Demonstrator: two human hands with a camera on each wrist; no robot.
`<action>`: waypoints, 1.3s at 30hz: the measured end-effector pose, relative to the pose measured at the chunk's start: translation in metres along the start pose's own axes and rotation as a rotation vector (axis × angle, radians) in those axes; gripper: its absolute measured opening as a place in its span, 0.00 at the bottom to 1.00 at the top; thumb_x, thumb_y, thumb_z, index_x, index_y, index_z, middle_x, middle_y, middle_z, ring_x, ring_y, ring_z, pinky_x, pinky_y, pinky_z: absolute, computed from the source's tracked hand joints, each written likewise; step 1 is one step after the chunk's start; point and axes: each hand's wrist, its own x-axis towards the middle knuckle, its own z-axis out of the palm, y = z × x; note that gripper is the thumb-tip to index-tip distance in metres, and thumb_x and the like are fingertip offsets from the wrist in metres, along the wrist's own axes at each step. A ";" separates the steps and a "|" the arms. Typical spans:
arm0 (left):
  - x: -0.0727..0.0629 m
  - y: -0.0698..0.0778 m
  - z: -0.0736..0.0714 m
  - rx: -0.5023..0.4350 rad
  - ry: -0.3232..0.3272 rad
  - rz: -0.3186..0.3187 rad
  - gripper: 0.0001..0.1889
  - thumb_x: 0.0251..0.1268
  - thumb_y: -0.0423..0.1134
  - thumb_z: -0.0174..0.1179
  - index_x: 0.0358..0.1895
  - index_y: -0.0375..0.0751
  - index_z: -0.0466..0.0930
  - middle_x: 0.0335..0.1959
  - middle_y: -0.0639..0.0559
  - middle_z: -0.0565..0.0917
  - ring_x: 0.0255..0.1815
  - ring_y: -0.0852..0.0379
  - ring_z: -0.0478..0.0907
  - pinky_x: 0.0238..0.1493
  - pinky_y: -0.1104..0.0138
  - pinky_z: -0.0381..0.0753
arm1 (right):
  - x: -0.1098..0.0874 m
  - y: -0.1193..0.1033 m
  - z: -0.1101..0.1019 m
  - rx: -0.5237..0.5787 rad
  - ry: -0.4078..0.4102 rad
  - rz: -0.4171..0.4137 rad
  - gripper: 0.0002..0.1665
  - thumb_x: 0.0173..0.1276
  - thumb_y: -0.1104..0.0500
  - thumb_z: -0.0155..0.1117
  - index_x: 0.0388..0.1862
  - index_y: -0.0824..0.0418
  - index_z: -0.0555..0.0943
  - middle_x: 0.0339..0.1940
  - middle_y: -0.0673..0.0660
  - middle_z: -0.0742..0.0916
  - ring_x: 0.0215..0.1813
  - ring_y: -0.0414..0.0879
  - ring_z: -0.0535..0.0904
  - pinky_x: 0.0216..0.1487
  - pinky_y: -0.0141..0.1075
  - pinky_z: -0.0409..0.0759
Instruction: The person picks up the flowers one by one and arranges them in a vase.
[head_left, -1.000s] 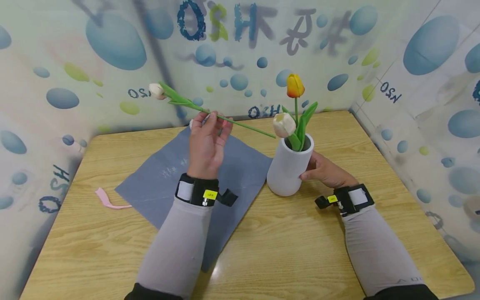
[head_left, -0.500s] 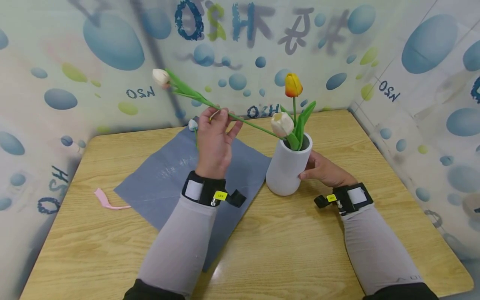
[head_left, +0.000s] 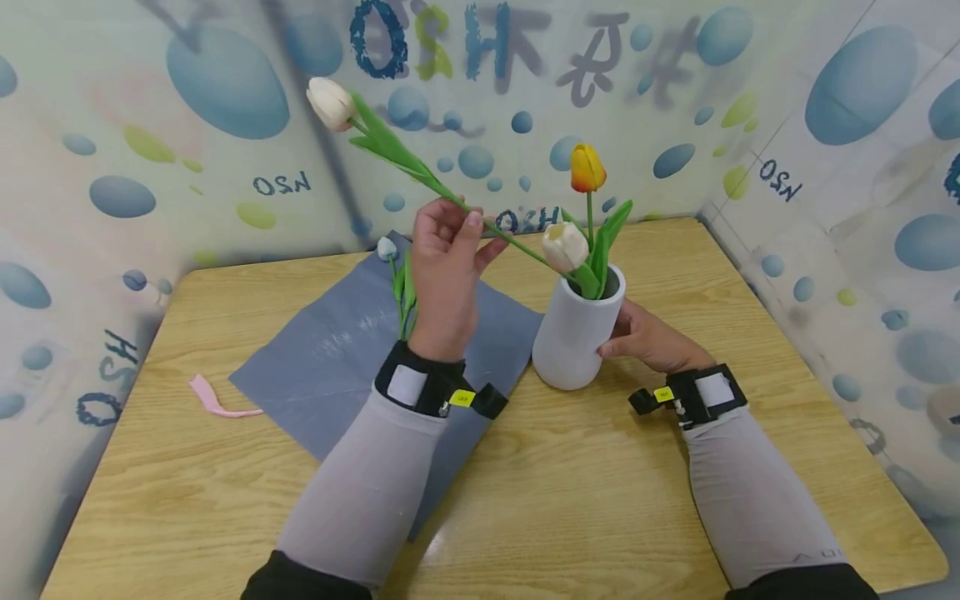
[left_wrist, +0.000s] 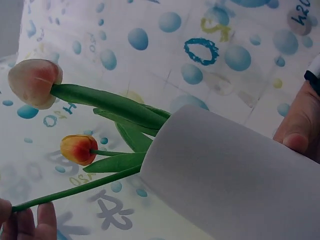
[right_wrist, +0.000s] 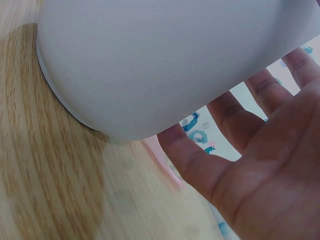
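Observation:
My left hand (head_left: 450, 283) pinches the green stem of a white tulip (head_left: 330, 104), its bloom high at the upper left. That stem slants down to the mouth of a white vase (head_left: 573, 342); in the left wrist view the stem (left_wrist: 85, 188) meets the vase's rim. An orange-yellow tulip (head_left: 587, 169) and another white tulip (head_left: 565, 247) stand in the vase with their leaves. On the vase's right side, my right hand (head_left: 652, 337) holds it, thumb in front and other fingers partly hidden behind. The right wrist view shows fingers (right_wrist: 187, 155) against the vase's wall (right_wrist: 160, 60).
A grey-blue wrapping sheet (head_left: 315, 367) lies on the wooden table (head_left: 600, 500) under my left forearm. On it lies a pale tulip (head_left: 387, 248), partly hidden by my left hand. A pink ribbon (head_left: 213, 400) is at the left, and a patterned wall (head_left: 480, 108) rises behind.
My left hand has moved right and up, tilting the white tulip more steeply. Its stem end has come from beside the vase to its mouth. My right hand stays on the vase.

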 end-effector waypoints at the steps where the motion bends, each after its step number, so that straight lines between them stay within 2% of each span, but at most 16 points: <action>1: -0.001 0.000 0.001 0.010 -0.012 0.003 0.08 0.79 0.29 0.55 0.49 0.47 0.71 0.42 0.53 0.77 0.43 0.59 0.81 0.49 0.63 0.88 | 0.000 0.000 0.000 -0.001 0.000 -0.001 0.52 0.67 0.63 0.74 0.84 0.49 0.57 0.77 0.52 0.72 0.74 0.44 0.71 0.69 0.33 0.75; 7: -0.004 0.000 0.006 0.091 -0.098 0.030 0.07 0.79 0.29 0.55 0.51 0.45 0.71 0.44 0.52 0.77 0.46 0.59 0.80 0.54 0.60 0.88 | 0.000 0.000 0.000 -0.001 -0.002 -0.008 0.52 0.67 0.62 0.75 0.84 0.50 0.58 0.77 0.51 0.72 0.73 0.43 0.72 0.68 0.33 0.75; 16: -0.009 -0.007 0.012 0.206 -0.184 0.044 0.10 0.77 0.28 0.57 0.55 0.35 0.71 0.43 0.51 0.78 0.45 0.55 0.81 0.52 0.57 0.89 | 0.000 -0.001 0.000 0.001 -0.002 0.001 0.52 0.67 0.62 0.75 0.84 0.51 0.57 0.77 0.52 0.73 0.73 0.42 0.73 0.68 0.33 0.76; 20: -0.012 -0.011 0.014 0.274 -0.223 0.039 0.10 0.77 0.29 0.57 0.56 0.33 0.71 0.44 0.51 0.78 0.46 0.57 0.82 0.53 0.57 0.89 | 0.000 -0.001 0.000 0.002 -0.003 0.001 0.52 0.67 0.62 0.75 0.84 0.51 0.57 0.77 0.53 0.73 0.73 0.42 0.73 0.68 0.33 0.76; 24: -0.015 -0.015 0.015 0.335 -0.266 0.036 0.11 0.78 0.29 0.56 0.58 0.31 0.71 0.46 0.46 0.77 0.48 0.56 0.81 0.55 0.57 0.88 | 0.001 -0.001 0.001 0.008 -0.006 0.005 0.53 0.67 0.62 0.75 0.84 0.51 0.57 0.77 0.54 0.72 0.73 0.43 0.73 0.68 0.34 0.77; 28: -0.018 -0.019 0.015 0.434 -0.294 0.036 0.12 0.77 0.30 0.57 0.58 0.33 0.73 0.49 0.42 0.79 0.49 0.53 0.81 0.56 0.63 0.85 | 0.001 0.000 0.001 0.004 -0.006 0.010 0.53 0.67 0.62 0.75 0.84 0.50 0.57 0.78 0.54 0.71 0.73 0.44 0.72 0.68 0.34 0.77; 31: -0.020 -0.021 0.015 0.513 -0.311 0.034 0.12 0.77 0.33 0.59 0.58 0.37 0.75 0.51 0.44 0.82 0.51 0.53 0.81 0.54 0.66 0.81 | 0.001 0.000 0.000 -0.002 -0.002 0.011 0.52 0.67 0.62 0.75 0.84 0.51 0.57 0.77 0.54 0.72 0.73 0.44 0.73 0.68 0.34 0.76; 39: -0.024 -0.026 0.015 0.640 -0.365 0.033 0.14 0.77 0.37 0.60 0.60 0.40 0.77 0.52 0.47 0.85 0.50 0.55 0.81 0.52 0.64 0.80 | 0.000 0.001 0.000 -0.003 0.001 0.007 0.53 0.67 0.61 0.75 0.84 0.52 0.57 0.77 0.53 0.72 0.72 0.42 0.73 0.67 0.32 0.77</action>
